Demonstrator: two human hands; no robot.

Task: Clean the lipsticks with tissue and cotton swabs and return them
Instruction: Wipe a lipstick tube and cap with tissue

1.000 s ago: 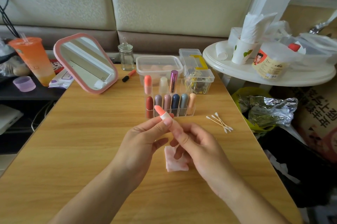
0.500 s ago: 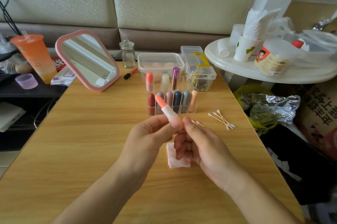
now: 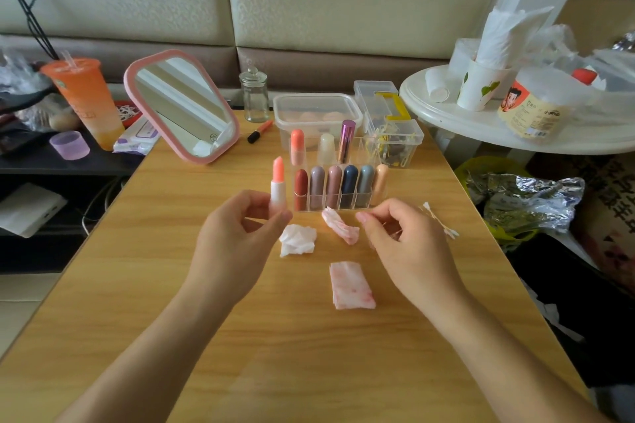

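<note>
Toward the wooden table's (image 3: 171,285) far edge, beside the clear acrylic rack (image 3: 340,204), the left hand (image 3: 233,243) pinches the uncapped coral lipstick (image 3: 277,182) upright by its white barrel. The bullet is probably soft and smearable, so grip the rigid barrel. The right hand (image 3: 409,247) is curled; whether it holds anything cannot be told.

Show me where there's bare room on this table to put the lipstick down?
The widest bare wood of the table is on the left, between the mirror and the left hand holding the lipstick. The near edge, below the folded tissue, is also free. In front of the lipstick rack it is crowded: crumpled tissues and cotton swabs.
</note>
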